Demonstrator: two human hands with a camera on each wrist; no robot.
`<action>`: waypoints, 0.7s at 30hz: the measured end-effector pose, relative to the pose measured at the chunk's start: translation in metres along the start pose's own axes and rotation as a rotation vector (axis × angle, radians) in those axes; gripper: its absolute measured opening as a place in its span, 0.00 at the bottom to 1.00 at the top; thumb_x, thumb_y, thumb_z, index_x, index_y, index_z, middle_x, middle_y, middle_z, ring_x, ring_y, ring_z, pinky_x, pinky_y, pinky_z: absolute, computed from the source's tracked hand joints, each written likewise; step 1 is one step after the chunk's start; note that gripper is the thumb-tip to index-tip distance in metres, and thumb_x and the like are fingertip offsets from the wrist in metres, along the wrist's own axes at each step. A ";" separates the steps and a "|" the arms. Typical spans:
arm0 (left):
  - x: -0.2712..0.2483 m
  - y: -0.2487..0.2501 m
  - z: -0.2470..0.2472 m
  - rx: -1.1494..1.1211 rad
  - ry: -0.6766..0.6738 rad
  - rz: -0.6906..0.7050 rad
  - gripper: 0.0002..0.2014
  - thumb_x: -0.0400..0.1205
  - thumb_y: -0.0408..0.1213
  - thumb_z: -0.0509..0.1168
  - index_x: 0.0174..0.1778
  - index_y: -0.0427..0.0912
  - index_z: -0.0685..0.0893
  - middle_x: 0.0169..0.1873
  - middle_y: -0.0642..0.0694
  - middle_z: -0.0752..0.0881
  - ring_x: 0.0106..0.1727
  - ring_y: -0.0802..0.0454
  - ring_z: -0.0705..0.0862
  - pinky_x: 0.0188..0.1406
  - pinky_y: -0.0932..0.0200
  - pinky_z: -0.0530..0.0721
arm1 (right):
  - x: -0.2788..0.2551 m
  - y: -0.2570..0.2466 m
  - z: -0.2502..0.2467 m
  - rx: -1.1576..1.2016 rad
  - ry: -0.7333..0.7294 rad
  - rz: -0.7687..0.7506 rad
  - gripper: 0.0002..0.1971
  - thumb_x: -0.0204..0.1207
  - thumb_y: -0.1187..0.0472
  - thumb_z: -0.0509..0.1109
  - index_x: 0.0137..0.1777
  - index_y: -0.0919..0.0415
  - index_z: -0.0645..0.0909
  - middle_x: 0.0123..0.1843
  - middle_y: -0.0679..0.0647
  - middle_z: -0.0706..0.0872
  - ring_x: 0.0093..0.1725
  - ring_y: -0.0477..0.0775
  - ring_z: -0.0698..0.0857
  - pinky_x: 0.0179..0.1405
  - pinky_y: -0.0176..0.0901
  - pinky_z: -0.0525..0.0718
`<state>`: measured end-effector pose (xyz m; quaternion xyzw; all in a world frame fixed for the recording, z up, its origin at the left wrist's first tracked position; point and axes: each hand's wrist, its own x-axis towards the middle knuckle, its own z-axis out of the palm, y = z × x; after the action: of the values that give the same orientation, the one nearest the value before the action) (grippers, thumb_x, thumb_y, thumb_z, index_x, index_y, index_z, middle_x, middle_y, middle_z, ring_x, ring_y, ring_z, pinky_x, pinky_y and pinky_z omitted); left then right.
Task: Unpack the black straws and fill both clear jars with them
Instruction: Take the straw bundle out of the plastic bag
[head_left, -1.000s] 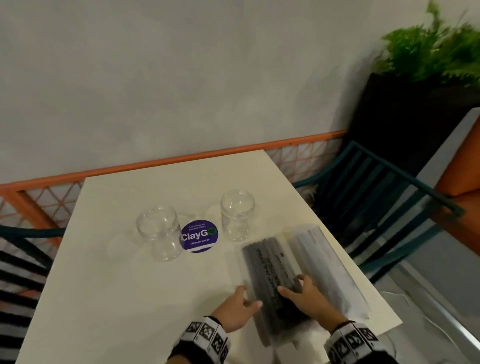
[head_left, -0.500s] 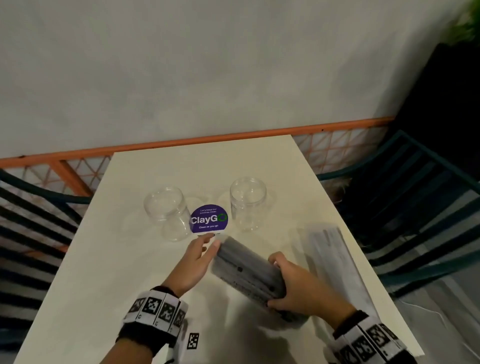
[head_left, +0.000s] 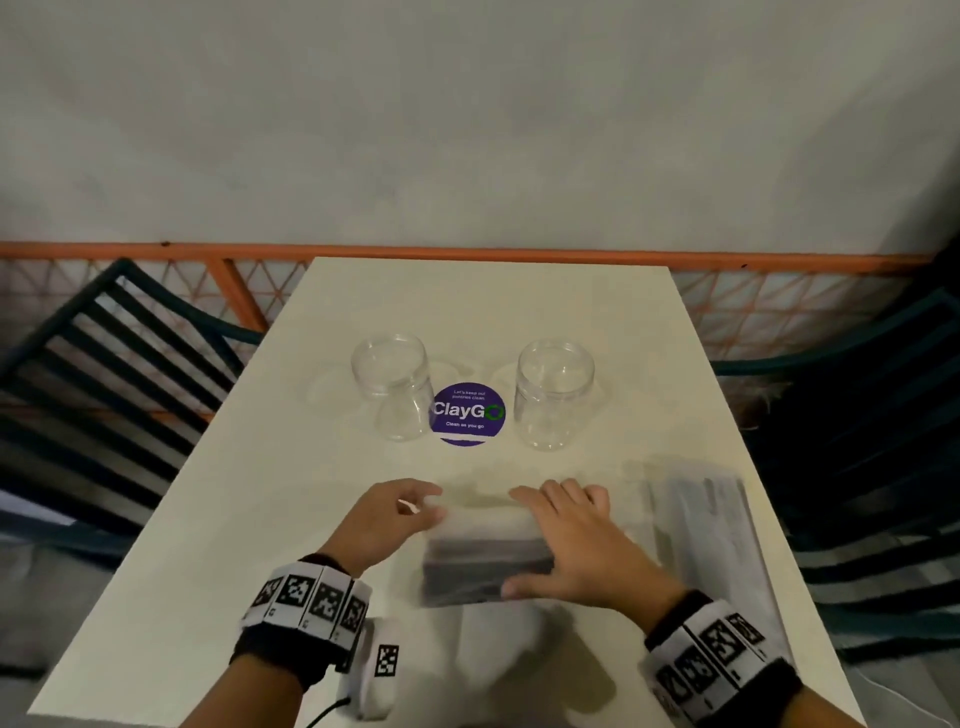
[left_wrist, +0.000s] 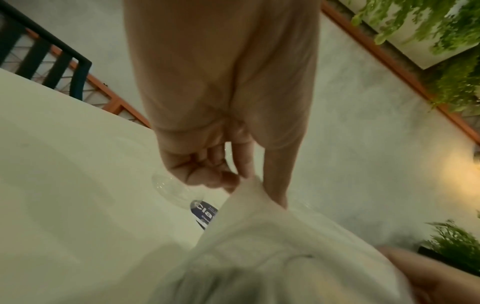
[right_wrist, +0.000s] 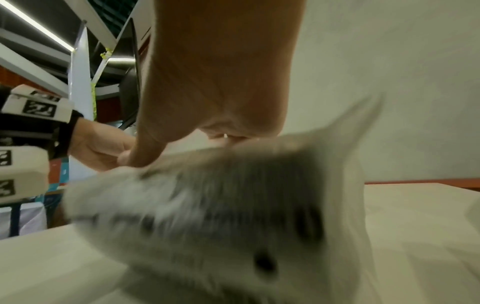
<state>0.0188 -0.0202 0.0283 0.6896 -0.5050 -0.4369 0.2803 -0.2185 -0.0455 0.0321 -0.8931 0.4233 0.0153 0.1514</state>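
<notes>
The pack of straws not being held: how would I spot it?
Start at the white table and go to its right edge, past the right hand. The second straw pack lies flat there, untouched, while the straw pack nearer the middle is gripped by both hands.

We see a see-through plastic pack of black straws (head_left: 485, 564) held up, two empty clear plastic jars (head_left: 392, 387) standing upright behind it, a second pack (head_left: 711, 525) lying flat

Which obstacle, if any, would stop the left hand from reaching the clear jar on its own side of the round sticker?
Probably none. The left hand pinches a corner of the straw pack, so it must let go first. Bare table lies between it and the left jar, which stands upright and open.
</notes>
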 end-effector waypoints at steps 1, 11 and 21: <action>-0.001 0.001 -0.003 -0.025 0.027 0.032 0.07 0.73 0.36 0.73 0.45 0.49 0.86 0.41 0.50 0.84 0.35 0.55 0.78 0.37 0.73 0.76 | 0.002 0.001 -0.004 0.010 0.013 0.009 0.42 0.63 0.22 0.52 0.71 0.49 0.67 0.61 0.49 0.73 0.62 0.52 0.68 0.62 0.49 0.56; -0.013 0.015 -0.050 -0.364 0.256 0.165 0.07 0.74 0.26 0.69 0.42 0.42 0.87 0.37 0.47 0.88 0.39 0.57 0.83 0.40 0.77 0.81 | 0.002 0.039 -0.053 0.224 0.100 0.197 0.10 0.79 0.48 0.63 0.51 0.54 0.76 0.46 0.47 0.83 0.49 0.52 0.83 0.53 0.47 0.78; -0.026 0.045 -0.033 -0.272 0.284 0.335 0.15 0.70 0.30 0.74 0.49 0.49 0.83 0.33 0.51 0.92 0.39 0.56 0.87 0.48 0.66 0.82 | 0.036 -0.043 -0.080 0.502 0.397 -0.113 0.14 0.72 0.50 0.72 0.55 0.54 0.86 0.52 0.48 0.89 0.52 0.47 0.84 0.57 0.42 0.78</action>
<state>0.0248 -0.0127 0.0890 0.6067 -0.5042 -0.3471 0.5071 -0.1706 -0.0697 0.1137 -0.8356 0.3849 -0.2722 0.2819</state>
